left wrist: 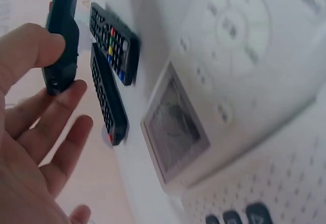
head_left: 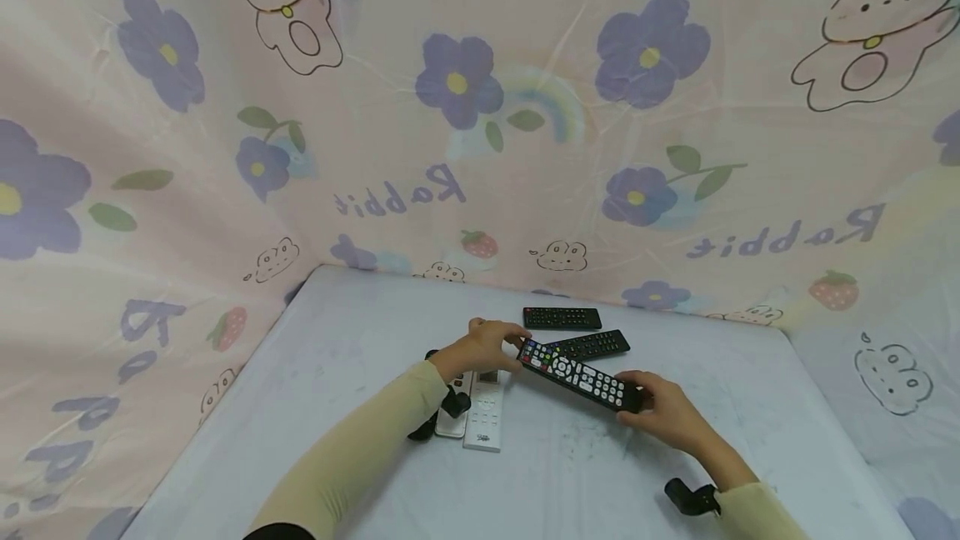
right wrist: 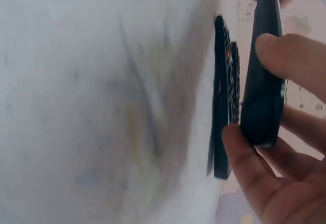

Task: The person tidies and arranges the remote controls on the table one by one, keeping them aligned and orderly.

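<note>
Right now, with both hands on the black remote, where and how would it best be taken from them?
Probably across the free middle of the held remote, pinching its long edges from the near side. The left hand and right hand hold its ends; its long body is slim and raised off the table, and another black remote shows just beyond its far edge.

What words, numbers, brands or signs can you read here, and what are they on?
"Rabbit": mirrored and repeated, on the patterned cloth.
Raised black remote: button labels too small.
Far black remote and middle black remote: too small.
White remote and pale remote beside it: too small or blurred.
</note>
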Demonstrator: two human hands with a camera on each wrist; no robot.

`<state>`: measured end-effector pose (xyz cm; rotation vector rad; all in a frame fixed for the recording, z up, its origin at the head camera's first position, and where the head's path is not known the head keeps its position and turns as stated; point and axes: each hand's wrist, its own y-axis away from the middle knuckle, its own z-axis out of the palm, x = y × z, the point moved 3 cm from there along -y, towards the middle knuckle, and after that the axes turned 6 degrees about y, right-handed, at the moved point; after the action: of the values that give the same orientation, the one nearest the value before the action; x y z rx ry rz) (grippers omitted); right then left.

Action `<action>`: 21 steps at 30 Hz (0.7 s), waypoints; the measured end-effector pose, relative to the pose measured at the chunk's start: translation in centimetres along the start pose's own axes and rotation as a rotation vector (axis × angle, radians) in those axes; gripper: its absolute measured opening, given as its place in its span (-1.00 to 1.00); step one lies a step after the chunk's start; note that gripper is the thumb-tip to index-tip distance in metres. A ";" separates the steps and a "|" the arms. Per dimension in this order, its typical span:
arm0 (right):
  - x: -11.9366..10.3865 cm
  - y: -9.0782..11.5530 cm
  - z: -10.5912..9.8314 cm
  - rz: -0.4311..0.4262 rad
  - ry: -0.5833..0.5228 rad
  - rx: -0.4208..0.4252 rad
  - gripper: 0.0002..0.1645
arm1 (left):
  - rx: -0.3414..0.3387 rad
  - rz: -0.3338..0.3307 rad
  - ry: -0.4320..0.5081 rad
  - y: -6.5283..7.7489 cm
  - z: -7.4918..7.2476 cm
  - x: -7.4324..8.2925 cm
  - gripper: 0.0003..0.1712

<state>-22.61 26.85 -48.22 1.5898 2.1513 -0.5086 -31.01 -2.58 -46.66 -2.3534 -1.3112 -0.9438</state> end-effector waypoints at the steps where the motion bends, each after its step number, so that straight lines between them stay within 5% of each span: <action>1: -0.2 0.1 0.1 0.012 -0.010 0.002 -0.32 | -0.005 0.001 0.004 0.0 -0.1 -0.1 -0.36; 21: -5.8 2.2 4.2 0.122 -0.251 -0.079 -0.13 | 0.011 -0.031 0.049 -1.2 -1.3 -3.1 -0.64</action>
<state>-18.49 20.60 -48.74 1.5160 1.8551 -0.5454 -33.68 -4.63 -47.83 -2.2932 -1.3343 -0.9943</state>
